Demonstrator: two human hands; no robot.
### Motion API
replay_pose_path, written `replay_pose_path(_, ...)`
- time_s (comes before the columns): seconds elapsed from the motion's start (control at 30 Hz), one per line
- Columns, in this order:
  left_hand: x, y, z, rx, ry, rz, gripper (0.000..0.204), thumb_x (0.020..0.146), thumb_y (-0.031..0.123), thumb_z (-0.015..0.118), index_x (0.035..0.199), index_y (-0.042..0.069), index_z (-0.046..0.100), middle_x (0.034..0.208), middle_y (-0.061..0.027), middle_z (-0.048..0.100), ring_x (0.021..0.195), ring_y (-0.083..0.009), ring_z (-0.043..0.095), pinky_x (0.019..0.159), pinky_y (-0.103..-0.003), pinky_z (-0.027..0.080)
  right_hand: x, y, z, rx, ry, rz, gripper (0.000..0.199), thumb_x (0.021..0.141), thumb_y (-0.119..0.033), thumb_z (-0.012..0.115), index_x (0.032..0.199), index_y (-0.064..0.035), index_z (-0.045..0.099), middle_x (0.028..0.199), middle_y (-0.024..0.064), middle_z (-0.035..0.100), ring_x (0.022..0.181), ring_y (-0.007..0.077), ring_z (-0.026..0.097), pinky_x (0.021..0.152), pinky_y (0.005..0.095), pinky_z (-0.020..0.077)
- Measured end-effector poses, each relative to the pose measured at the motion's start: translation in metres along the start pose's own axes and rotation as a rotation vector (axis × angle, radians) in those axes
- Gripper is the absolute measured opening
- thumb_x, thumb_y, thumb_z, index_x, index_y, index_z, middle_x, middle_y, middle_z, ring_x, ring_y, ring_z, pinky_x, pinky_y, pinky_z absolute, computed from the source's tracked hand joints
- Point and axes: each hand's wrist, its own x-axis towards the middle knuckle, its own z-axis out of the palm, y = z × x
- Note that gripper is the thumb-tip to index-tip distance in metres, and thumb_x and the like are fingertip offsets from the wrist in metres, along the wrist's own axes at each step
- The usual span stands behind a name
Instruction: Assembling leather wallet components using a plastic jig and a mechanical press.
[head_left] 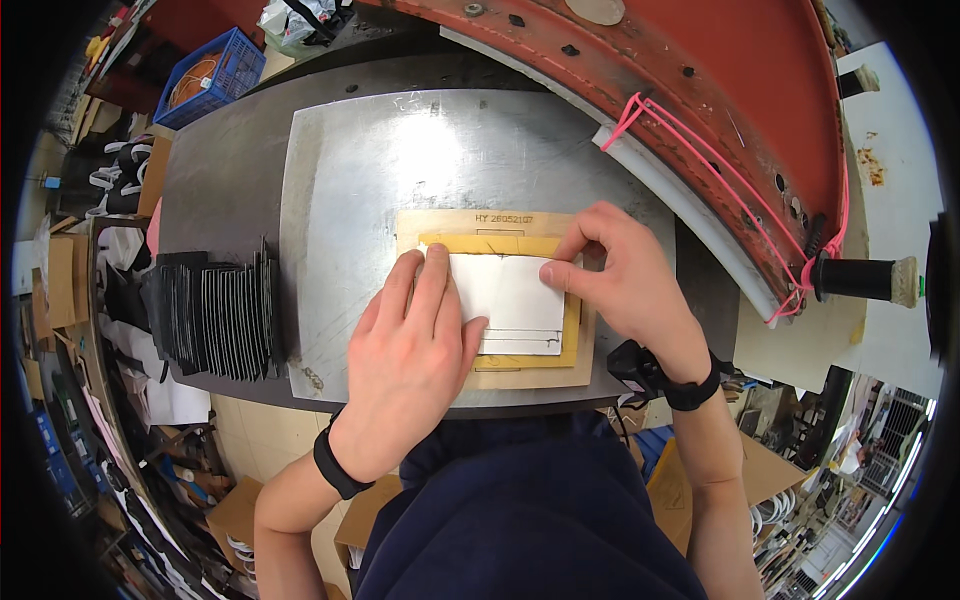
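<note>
Both my hands on a white sheet, seen from my head camera.

My left hand (410, 345) lies flat, fingers nearly straight, pressing the white sheet (515, 300) onto the tan cardboard template (575, 335) on the metal plate (340, 200). My right hand (620, 275) is curled, fingertips pinching the sheet's upper right edge. A stack of black pieces (215, 315) stands to my left.

A metal plate (400, 160) lies on the work table (215, 190). At the middle of the plate lies a cardboard template (480, 225); a smaller card (500, 245) lies on it, and a sheet of paper (515, 300) lies on that. The left hand (410, 360) rests on the paper from 7 o'clock; the right hand (625, 285) touches its edge at 3 o'clock. A row of flat cut pieces (215, 320) stands at 9 o'clock, at the plate's edge. A machine arm (700, 100) curves from 12 to 3 o'clock, a handle (860, 280) at its end. A crate (205, 75) sits at 10 o'clock, beyond the table.
</note>
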Motion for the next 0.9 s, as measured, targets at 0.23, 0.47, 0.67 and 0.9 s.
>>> replay_pose_path(0.23, 0.0001, -0.0001, 0.0005, -0.001, -0.016, 0.002, 0.044, 0.083, 0.020, 0.076, 0.113, -0.011, 0.065, 0.131, -0.0208, 0.061, 0.120, -0.0356, 0.059, 0.091, -0.040, 0.056, 0.0107, -0.0009, -0.0069, 0.024, -0.087, 0.097, 0.023, 0.076, -0.020, 0.082, 0.078, -0.0019, 0.067, 0.085, 0.0105, 0.060, 0.078, 0.0256, 0.061, 0.071, 0.0378, 0.0487)
replay_pose_path(0.47, 0.0005, 0.0011, 0.0016, 0.001, 0.007, -0.002, 0.044, 0.082, 0.019, 0.077, 0.113, -0.010, 0.065, 0.131, -0.0208, 0.060, 0.119, -0.0356, 0.059, 0.091, -0.040, 0.057, 0.0102, -0.0011, -0.0012, 0.006, -0.020, 0.105, 0.027, 0.077, -0.018, 0.083, 0.076, -0.0005, 0.063, 0.079, 0.0038, 0.053, 0.070, 0.0131, 0.049, 0.064, 0.0308, 0.0402)
replay_pose_path(0.67, -0.0003, 0.0016, 0.0025, -0.034, 0.019, -0.033, 0.046, 0.083, 0.019, 0.079, 0.118, -0.006, 0.063, 0.134, -0.0180, 0.061, 0.121, -0.0357, 0.060, 0.092, -0.041, 0.056, 0.0073, 0.0012, -0.0007, 0.009, -0.009, 0.093, 0.026, 0.077, -0.018, 0.083, 0.077, -0.0013, 0.063, 0.079, 0.0032, 0.050, 0.071, 0.0136, 0.047, 0.066, 0.0304, 0.0399)
replay_pose_path(0.9, -0.0025, 0.0014, 0.0025, -0.043, 0.011, -0.046, 0.047, 0.083, 0.018, 0.078, 0.120, -0.006, 0.063, 0.134, -0.0183, 0.061, 0.122, -0.0368, 0.059, 0.094, -0.042, 0.055, 0.0024, 0.0043, 0.0007, 0.037, -0.014, 0.007, 0.023, 0.079, -0.018, 0.083, 0.079, -0.0038, 0.065, 0.082, 0.0015, 0.050, 0.073, 0.0129, 0.046, 0.067, 0.0294, 0.0401)
